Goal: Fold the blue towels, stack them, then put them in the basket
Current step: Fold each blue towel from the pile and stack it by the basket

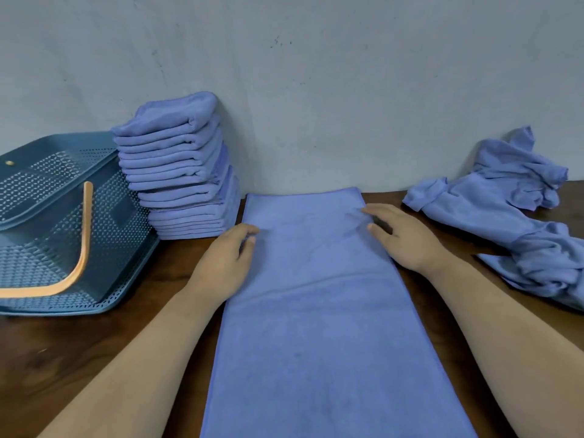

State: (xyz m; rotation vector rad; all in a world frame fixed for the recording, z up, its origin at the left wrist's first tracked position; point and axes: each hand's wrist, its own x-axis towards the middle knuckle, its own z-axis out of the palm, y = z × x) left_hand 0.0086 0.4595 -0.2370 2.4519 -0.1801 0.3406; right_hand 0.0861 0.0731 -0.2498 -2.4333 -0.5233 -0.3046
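A blue towel [316,305] lies flat in a long strip down the middle of the dark wooden table [63,358]. My left hand [227,263] rests on the strip's left edge near the far end, fingers relaxed. My right hand [401,235] lies on the right edge, fingers spread over the cloth. A tall stack of folded blue towels [180,172] stands at the back left against the wall. A perforated blue basket [63,222] with an orange handle [79,257] sits at the far left, beside the stack.
A heap of crumpled unfolded blue towels [512,213] lies at the right, spreading towards the table's right edge. A grey wall [316,74] closes off the back of the table.
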